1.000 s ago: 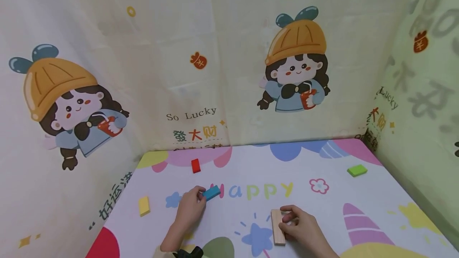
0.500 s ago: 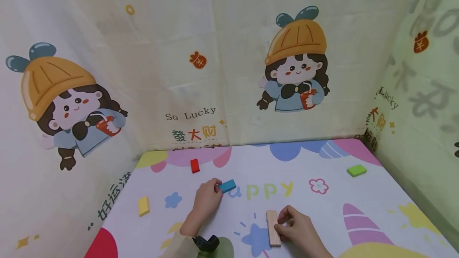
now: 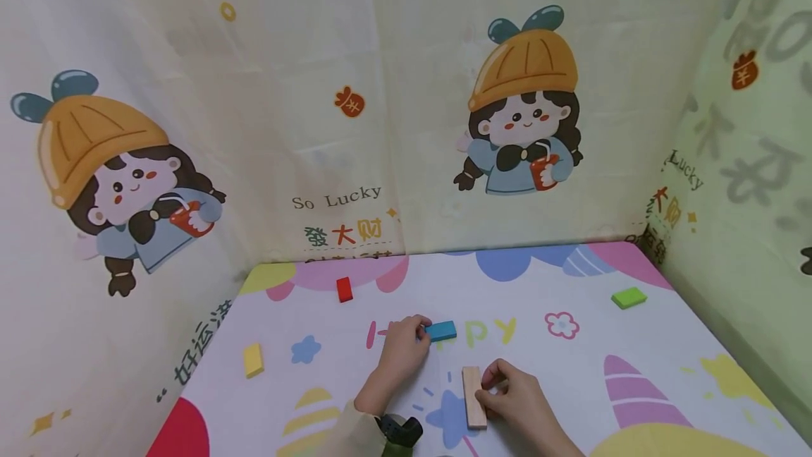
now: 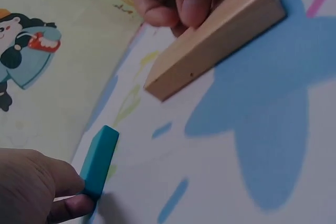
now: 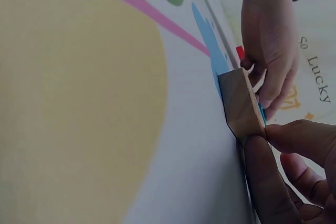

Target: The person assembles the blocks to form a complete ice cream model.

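Observation:
My left hand (image 3: 406,344) pinches the left end of a small blue block (image 3: 442,331) between thumb and fingers, close over the printed letters. In the left wrist view the blue block (image 4: 100,161) leans up from the fingertips. A longer plain wooden block (image 3: 474,398) lies nearer the front, its long side pointing away from me. At its right side my right hand (image 3: 517,397) holds it with thumb and curled fingertips. The right wrist view has those fingertips (image 5: 262,145) at the edge of the wooden block (image 5: 239,100).
On the printed tabletop (image 3: 539,393) lie a yellow block (image 3: 253,360) to the left, a red block (image 3: 344,289) at the back and a green block (image 3: 629,297) at the back right. Cloth walls (image 3: 419,125) with cartoon prints close off the back and sides.
My left hand has carried the blue block to the right across the letters and turned it nearly level. The wooden block has shifted left together with my right hand.

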Motion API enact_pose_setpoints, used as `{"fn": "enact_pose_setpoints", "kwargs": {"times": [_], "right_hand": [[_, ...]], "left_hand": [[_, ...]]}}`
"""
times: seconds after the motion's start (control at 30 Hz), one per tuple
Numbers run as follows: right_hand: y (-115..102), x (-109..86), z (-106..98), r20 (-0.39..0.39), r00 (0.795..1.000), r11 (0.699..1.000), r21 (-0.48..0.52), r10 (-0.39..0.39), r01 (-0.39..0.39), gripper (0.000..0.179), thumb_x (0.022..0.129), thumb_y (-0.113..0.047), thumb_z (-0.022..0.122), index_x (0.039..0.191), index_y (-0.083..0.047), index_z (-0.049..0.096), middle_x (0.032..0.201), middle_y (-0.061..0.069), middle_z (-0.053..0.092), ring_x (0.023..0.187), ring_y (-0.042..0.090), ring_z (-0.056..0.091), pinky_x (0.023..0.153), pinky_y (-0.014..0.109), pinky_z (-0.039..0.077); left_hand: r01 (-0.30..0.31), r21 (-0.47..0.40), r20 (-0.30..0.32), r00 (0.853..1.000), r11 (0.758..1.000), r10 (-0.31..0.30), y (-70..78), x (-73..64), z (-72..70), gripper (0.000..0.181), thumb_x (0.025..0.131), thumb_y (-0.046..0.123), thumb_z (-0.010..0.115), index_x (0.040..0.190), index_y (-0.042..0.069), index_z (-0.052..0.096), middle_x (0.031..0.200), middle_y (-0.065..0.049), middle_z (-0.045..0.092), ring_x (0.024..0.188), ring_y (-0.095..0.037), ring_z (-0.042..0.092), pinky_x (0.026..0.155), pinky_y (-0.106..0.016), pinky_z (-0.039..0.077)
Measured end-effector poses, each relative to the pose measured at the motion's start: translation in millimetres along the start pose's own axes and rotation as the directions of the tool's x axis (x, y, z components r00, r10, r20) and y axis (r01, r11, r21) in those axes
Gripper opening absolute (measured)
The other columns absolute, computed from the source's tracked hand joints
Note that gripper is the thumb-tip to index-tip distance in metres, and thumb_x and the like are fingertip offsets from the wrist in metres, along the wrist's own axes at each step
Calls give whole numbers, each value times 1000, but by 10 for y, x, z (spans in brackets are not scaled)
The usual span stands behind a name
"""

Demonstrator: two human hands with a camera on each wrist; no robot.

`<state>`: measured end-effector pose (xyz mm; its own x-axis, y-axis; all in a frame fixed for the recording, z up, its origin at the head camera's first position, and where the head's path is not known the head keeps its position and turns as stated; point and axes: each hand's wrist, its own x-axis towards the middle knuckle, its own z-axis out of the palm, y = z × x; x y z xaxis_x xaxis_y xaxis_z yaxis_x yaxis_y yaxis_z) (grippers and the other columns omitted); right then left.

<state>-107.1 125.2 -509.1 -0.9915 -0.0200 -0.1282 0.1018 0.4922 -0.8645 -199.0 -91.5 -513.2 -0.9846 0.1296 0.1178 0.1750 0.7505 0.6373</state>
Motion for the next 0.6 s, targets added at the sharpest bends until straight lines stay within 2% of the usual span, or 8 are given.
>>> {"fn": "enact_pose_setpoints", "kwargs": {"times": [0.33, 0.6], "right_hand": [[1, 23, 6, 15, 1000, 1000, 20, 20, -20, 25, 81, -12, 85, 92, -10, 63, 76, -2, 63, 59, 13, 62, 55, 24, 52], [41, 24, -21, 23, 1000, 1000, 15, -1, 1, 25, 81, -14, 85, 92, -10, 63, 79, -2, 65, 59, 13, 64, 55, 23, 52]], "left_hand": [[-67, 24, 21, 998, 997, 67, 130, -60, 102, 20, 92, 10, 69, 111, 10, 75, 80, 8, 57, 79, -11, 48, 71, -26, 40], [-112, 48, 63, 992, 993, 109, 238, -150, 173, 18, 93, 13, 70, 111, 12, 76, 80, 10, 55, 75, -6, 45, 69, -22, 39]]}}
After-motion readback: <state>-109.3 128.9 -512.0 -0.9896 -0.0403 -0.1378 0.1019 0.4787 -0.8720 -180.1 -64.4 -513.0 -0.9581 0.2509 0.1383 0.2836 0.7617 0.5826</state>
